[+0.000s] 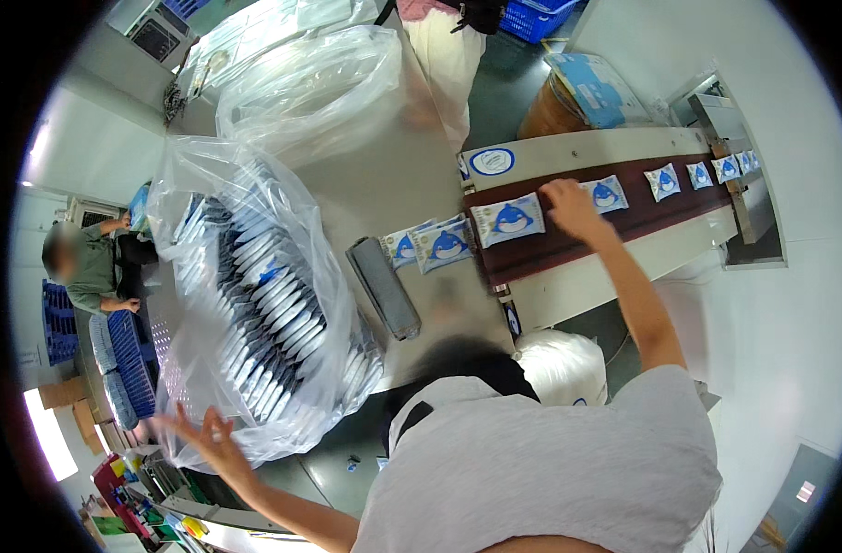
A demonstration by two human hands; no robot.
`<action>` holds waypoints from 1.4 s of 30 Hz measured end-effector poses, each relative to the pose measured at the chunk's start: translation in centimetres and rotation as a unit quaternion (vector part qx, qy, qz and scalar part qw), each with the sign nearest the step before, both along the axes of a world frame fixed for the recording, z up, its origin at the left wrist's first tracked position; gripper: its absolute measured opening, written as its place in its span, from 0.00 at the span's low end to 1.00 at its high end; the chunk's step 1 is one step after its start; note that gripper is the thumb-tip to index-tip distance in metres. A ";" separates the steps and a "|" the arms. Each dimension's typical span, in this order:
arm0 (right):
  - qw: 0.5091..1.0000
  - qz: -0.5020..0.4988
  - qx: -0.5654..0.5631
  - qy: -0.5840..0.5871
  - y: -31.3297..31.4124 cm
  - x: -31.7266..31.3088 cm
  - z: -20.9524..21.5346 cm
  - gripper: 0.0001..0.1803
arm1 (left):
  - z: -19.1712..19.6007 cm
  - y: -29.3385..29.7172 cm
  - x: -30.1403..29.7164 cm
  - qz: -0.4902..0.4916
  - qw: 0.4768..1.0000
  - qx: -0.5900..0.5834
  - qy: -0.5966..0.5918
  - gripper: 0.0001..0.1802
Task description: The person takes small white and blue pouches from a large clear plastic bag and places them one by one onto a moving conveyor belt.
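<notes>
My right hand (571,208) is over the dark red conveyor belt (568,253), its fingers apart and bent down at the right edge of a white packet (508,220) with a blue whale print. It does not visibly grip that packet. Just beyond the hand lies a similar packet (605,194). Two overlapping packets (442,243) rest on the table at the belt's end. My left hand (204,435), with fingers spread and nothing visible in them, is by the near rim of a large clear plastic bag (342,304). Inside the bag, packets (278,295) stand in tight rows.
A grey block (384,288) lies between bag and packets. Another clear bag (319,83) spreads over the far table. More packets (662,182) line the belt toward a wall opening. A person (98,258) sits at the left near blue crates (130,359); another person (444,64) stands at the far end.
</notes>
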State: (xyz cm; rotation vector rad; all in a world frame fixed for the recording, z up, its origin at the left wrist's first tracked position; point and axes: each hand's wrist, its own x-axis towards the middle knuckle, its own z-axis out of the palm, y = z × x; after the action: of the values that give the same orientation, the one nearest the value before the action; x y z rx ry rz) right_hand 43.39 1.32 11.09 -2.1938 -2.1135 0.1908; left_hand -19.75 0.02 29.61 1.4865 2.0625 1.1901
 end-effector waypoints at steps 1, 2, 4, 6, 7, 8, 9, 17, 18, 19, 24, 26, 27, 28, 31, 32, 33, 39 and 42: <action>0.998 -0.023 -0.038 -0.040 0.0 3.7 -0.7 0.25 | 1.0 -0.3 -0.5 0.061 0.991 0.038 -0.115 0.33; 0.993 -0.045 -0.065 -0.091 -0.7 7.5 -1.4 0.27 | 1.5 -0.2 -0.8 0.117 0.962 0.092 -0.231 0.29; 0.981 -0.077 -0.143 -0.104 -2.1 12.3 -2.6 0.31 | 1.9 -0.5 -3.6 0.180 0.863 0.191 -0.432 0.17; 0.967 -0.067 -0.242 -0.053 -0.6 12.4 -2.5 0.34 | 0.7 -1.8 -4.9 0.122 0.872 0.239 -0.408 0.16; 0.956 -0.053 -0.287 -0.040 0.6 11.7 -2.0 0.35 | 0.5 -2.3 -5.2 0.053 0.874 0.280 -0.395 0.15; 0.948 0.007 -0.303 -0.098 1.4 11.4 -2.1 0.32 | 1.3 -1.6 -1.4 0.020 0.884 0.265 -0.385 0.15; 0.948 0.016 -0.304 -0.096 2.8 10.1 -1.9 0.32 | 2.1 -0.4 2.9 0.126 0.904 0.269 -0.307 0.12; 0.885 0.277 -0.314 0.203 13.8 -8.6 -8.8 0.36 | -5.4 -0.5 18.4 -0.281 0.913 -0.016 -0.295 0.08; 0.880 0.289 -0.315 0.207 14.1 -10.9 -9.2 0.36 | -7.1 -0.6 19.4 -0.328 0.902 -0.151 -0.237 0.05; 0.876 0.268 -0.361 0.175 13.9 -13.2 -9.3 0.41 | -7.7 -0.9 20.4 -0.335 0.906 -0.163 -0.201 0.04; 0.932 0.168 -0.318 0.039 7.7 -17.9 -8.0 0.52 | -4.0 -2.9 16.5 -0.312 0.948 -0.057 -0.043 0.07; 0.938 0.183 -0.292 0.031 5.4 -18.4 -7.8 0.53 | -1.7 -3.3 15.1 -0.267 0.962 -0.061 -0.006 0.07; 0.936 0.190 -0.295 0.030 5.7 -18.6 -7.7 0.53 | -1.0 -3.2 14.9 -0.259 0.964 -0.064 -0.006 0.07; 0.918 0.206 -0.336 0.043 6.2 -19.1 -7.5 0.53 | -0.3 -3.0 14.6 -0.253 0.966 -0.038 0.037 0.07; 0.888 0.234 -0.393 0.051 9.3 -20.0 -6.7 0.54 | -0.1 -1.2 13.8 -0.258 0.956 -0.019 0.136 0.12; 0.888 0.249 -0.382 0.057 10.8 -20.5 -6.1 0.54 | -0.2 -0.5 13.5 -0.254 0.945 -0.025 0.204 0.14; 0.890 0.259 -0.370 0.061 12.3 -20.6 -6.1 0.54 | -0.7 0.3 13.1 -0.253 0.930 -0.027 0.266 0.18; 0.896 0.281 -0.335 0.071 17.2 -21.0 -10.7 0.54 | -1.9 1.0 10.9 -0.242 0.853 -0.268 0.376 0.32; 0.865 0.232 -0.399 0.199 15.6 -21.7 -8.5 0.52 | -1.1 0.2 10.2 -0.251 0.814 -0.356 0.384 0.32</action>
State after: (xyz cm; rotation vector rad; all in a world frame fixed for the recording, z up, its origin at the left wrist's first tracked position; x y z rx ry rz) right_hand 21.66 16.90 2.59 -1.5910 -2.4972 1.6512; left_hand -9.55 0.21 28.52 2.0372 1.9302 -0.4586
